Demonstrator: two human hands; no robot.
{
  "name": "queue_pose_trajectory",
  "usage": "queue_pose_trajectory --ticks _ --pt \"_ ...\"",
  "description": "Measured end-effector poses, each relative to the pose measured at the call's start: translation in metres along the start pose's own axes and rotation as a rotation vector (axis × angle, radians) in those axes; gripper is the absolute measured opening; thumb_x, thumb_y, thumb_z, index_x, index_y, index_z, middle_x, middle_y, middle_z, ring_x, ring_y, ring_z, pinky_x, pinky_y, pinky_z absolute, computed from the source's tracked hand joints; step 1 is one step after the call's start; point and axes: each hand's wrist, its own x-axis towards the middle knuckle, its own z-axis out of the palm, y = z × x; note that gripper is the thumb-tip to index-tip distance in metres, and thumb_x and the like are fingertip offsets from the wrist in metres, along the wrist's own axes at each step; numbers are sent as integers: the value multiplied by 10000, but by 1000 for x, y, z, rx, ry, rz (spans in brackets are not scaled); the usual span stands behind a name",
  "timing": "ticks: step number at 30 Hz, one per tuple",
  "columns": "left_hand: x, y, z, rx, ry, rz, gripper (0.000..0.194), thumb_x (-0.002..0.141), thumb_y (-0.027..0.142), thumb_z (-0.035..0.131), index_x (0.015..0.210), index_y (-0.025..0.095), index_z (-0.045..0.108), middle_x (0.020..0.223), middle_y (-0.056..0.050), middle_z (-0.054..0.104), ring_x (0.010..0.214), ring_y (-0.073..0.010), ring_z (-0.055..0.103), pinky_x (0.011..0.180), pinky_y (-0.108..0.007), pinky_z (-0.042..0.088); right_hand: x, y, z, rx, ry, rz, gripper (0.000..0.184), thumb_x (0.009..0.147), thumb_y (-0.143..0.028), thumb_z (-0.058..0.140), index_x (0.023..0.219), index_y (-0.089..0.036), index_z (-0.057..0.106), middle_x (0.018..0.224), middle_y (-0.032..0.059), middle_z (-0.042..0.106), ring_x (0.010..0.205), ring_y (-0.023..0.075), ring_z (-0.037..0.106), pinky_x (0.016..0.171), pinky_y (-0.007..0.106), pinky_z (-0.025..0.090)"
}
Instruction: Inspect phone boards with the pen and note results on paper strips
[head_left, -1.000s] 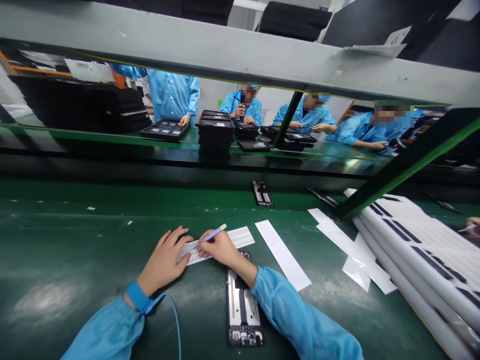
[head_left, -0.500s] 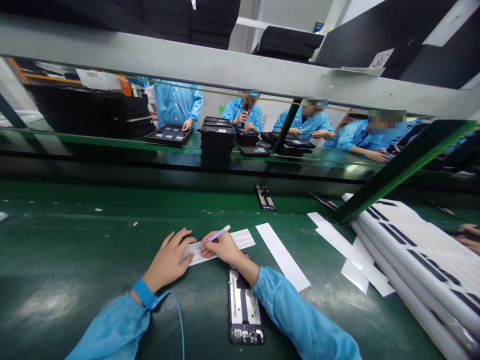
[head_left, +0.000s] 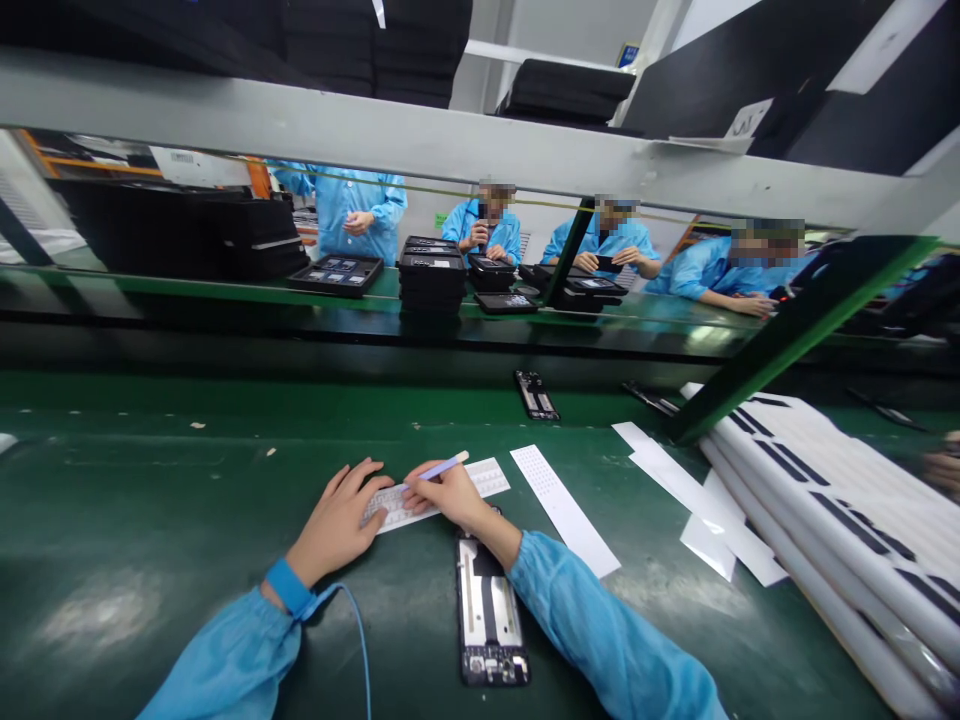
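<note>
My left hand point(head_left: 341, 518) lies flat with fingers spread on the left end of a white sticker sheet point(head_left: 487, 476) on the green bench. My right hand point(head_left: 444, 494) is closed on a thin blue tool point(head_left: 439, 468), its tip down on the sheet near my left fingers. An open phone frame point(head_left: 489, 620) lies lengthwise just under my right forearm. A blue strap with a cord circles my left wrist point(head_left: 286, 586).
A bare white strip point(head_left: 564, 510) and more backing papers point(head_left: 697, 500) lie to the right, beside white rolls point(head_left: 832, 520). A second phone frame point(head_left: 536, 394) rests further back. Black trays point(head_left: 430, 268) and several blue-coated people sit beyond a green conveyor point(head_left: 225, 300).
My hands have stayed on the sheet; the blue tool shifted slightly. The view tilted a little. A person across the line lifted their hand off a tray.
</note>
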Motion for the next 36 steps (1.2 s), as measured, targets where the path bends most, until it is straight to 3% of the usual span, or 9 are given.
queue_pose_trajectory --ticks 4,8,12,15,19,28,36 --pt "1 6 -8 -5 88 40 340 901 248 414 1214 239 546 1357 -74 480 1342 -261 362 1131 -532 240 -31 -23 -14 27 174 -107 428 636 -478 800 830 -127 654 697 63 705 595 187 689 530 241 548" --pt "0 40 -17 -71 209 169 322 891 227 418 1176 208 566 1309 -92 509 1314 -270 388 1131 -520 242 -101 -21 -44 27 316 -122 439 672 -504 800 854 -131 657 733 87 716 615 207 696 525 269 561" --pt "-13 90 -18 -196 101 371 326 853 162 446 1143 208 587 1265 -85 524 1258 -255 427 1130 -490 277 -179 10 -62 -8 448 -41 464 664 -551 806 825 -141 662 700 102 714 585 225 690 534 311 575" --pt "-26 117 -16 -259 -16 482 291 843 140 437 1076 199 601 1123 -87 557 1124 -234 497 1133 -503 273 -215 27 -58 -39 492 -15 437 685 -546 801 821 -151 674 716 117 721 634 247 706 628 350 596" --pt "-40 130 -17 -335 -119 540 261 823 131 450 1019 202 608 995 -70 554 964 -202 532 1126 -490 293 -225 30 -44 -33 423 -3 381 727 -524 777 821 -166 684 720 104 724 664 248 714 667 356 596" --pt "-45 122 -11 -352 -162 557 365 793 140 483 1123 254 590 1228 -43 558 1245 -216 455 1166 -460 235 -215 25 -41 -108 320 -2 366 754 -495 759 839 -145 692 731 95 722 623 198 703 569 264 560" --pt "-48 123 -8 -391 -180 562 356 790 145 496 1129 222 574 1231 -68 556 1210 -228 487 1127 -478 281 -219 26 -42 -122 299 -38 326 781 -443 760 841 -128 699 713 89 723 599 179 701 564 233 571"
